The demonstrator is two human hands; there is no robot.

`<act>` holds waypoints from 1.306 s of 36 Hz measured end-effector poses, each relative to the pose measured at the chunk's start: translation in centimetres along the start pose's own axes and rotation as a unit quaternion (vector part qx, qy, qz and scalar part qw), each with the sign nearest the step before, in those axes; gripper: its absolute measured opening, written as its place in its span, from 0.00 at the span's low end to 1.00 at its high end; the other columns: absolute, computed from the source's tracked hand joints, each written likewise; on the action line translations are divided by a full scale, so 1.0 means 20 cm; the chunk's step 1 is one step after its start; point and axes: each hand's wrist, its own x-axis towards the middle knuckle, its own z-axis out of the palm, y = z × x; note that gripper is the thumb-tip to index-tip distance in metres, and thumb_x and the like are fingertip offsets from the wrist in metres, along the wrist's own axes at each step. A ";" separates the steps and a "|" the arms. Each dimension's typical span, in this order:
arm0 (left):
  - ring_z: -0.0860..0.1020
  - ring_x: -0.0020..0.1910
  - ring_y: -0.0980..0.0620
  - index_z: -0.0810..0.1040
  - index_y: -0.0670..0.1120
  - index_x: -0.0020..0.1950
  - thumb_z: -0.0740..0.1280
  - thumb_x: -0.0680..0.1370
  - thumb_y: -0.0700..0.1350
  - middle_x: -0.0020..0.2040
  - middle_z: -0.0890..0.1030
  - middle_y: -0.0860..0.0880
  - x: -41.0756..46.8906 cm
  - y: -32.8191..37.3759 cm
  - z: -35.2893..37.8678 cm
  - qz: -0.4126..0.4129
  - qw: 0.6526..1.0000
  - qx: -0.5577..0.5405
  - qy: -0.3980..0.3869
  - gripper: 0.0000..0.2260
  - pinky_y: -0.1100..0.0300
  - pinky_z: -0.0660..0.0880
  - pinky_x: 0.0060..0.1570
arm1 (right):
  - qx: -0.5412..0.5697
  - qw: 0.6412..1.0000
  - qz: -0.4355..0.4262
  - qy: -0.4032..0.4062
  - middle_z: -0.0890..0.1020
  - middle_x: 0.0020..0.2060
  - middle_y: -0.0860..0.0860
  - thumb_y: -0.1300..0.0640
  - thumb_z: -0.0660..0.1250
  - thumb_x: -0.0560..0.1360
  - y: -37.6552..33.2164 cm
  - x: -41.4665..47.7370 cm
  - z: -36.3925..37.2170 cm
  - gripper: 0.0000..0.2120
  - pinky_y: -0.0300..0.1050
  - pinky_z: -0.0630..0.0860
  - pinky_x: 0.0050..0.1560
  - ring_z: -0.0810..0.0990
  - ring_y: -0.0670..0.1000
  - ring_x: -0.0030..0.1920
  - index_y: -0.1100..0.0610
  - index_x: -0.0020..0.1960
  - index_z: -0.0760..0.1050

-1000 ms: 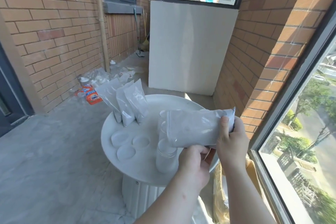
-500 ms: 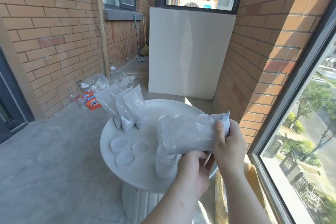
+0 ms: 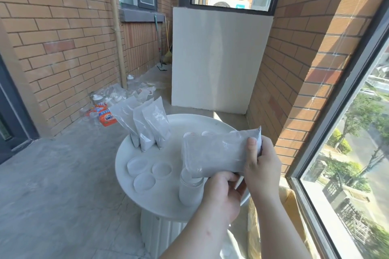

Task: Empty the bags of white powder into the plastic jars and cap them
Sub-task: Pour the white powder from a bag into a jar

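A clear bag of white powder (image 3: 216,153) lies sideways in the air above the round white table (image 3: 212,122). My right hand (image 3: 261,164) grips its right end and my left hand (image 3: 223,193) holds its lower edge. Its left end hangs over an open plastic jar (image 3: 190,190) with white powder in it. More jars (image 3: 207,133) stand behind the bag, mostly hidden. Three white lids (image 3: 145,171) lie on the table's left part. Three further bags of powder (image 3: 147,125) stand upright at the table's back left.
Bottles and an orange packet (image 3: 106,116) lie on the floor by the left brick wall. A white panel (image 3: 219,59) stands behind the table. A yellowish bag (image 3: 290,202) sits on the floor between the table and the window on the right.
The held bag has dropped a little and shifted left toward the front jar, its left end tipping downward. Both hands keep the same grip.
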 end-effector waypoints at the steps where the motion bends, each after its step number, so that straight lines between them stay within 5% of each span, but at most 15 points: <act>1: 0.79 0.40 0.47 0.80 0.37 0.55 0.53 0.71 0.23 0.41 0.83 0.43 0.00 0.00 0.00 -0.001 1.000 0.001 0.001 0.22 0.59 0.80 0.33 | 0.000 1.000 -0.002 0.001 0.75 0.34 0.46 0.34 0.53 0.77 0.00 0.00 0.00 0.20 0.47 0.67 0.36 0.73 0.46 0.37 0.49 0.42 0.70; 8: 0.79 0.44 0.47 0.80 0.37 0.57 0.53 0.71 0.23 0.45 0.83 0.42 -0.01 0.00 0.01 -0.004 1.000 0.003 0.002 0.23 0.59 0.80 0.33 | -0.007 1.000 -0.009 0.004 0.76 0.35 0.44 0.33 0.52 0.77 -0.01 0.00 0.01 0.19 0.43 0.66 0.36 0.74 0.43 0.40 0.46 0.42 0.69; 19: 0.82 0.33 0.49 0.81 0.37 0.54 0.51 0.71 0.23 0.41 0.84 0.43 -0.03 0.01 0.02 0.001 1.000 0.000 -0.010 0.23 0.58 0.80 0.32 | -0.001 1.000 0.001 0.001 0.77 0.36 0.44 0.35 0.53 0.78 -0.01 0.00 0.00 0.16 0.42 0.66 0.37 0.75 0.42 0.40 0.44 0.43 0.70; 33: 0.80 0.39 0.48 0.81 0.37 0.54 0.51 0.70 0.23 0.45 0.84 0.42 -0.03 0.00 0.03 -0.003 1.000 -0.006 -0.007 0.24 0.59 0.79 0.33 | 0.009 1.000 0.004 -0.010 0.79 0.40 0.43 0.37 0.51 0.80 -0.03 0.01 -0.01 0.14 0.40 0.69 0.40 0.76 0.40 0.44 0.41 0.46 0.71; 41: 0.80 0.41 0.47 0.81 0.36 0.55 0.52 0.70 0.23 0.44 0.83 0.42 -0.03 0.01 0.03 -0.008 1.000 -0.003 -0.005 0.23 0.58 0.80 0.33 | 0.014 1.000 0.013 0.007 0.77 0.38 0.46 0.41 0.47 0.83 -0.05 0.00 -0.01 0.18 0.37 0.67 0.39 0.75 0.41 0.43 0.47 0.43 0.69; 47: 0.79 0.43 0.47 0.81 0.36 0.52 0.52 0.70 0.23 0.42 0.81 0.42 -0.02 0.01 0.03 -0.007 1.000 0.000 -0.011 0.22 0.56 0.80 0.33 | 0.043 0.998 0.029 0.019 0.75 0.37 0.46 0.44 0.47 0.86 -0.06 0.01 -0.02 0.19 0.45 0.68 0.41 0.72 0.43 0.39 0.51 0.43 0.69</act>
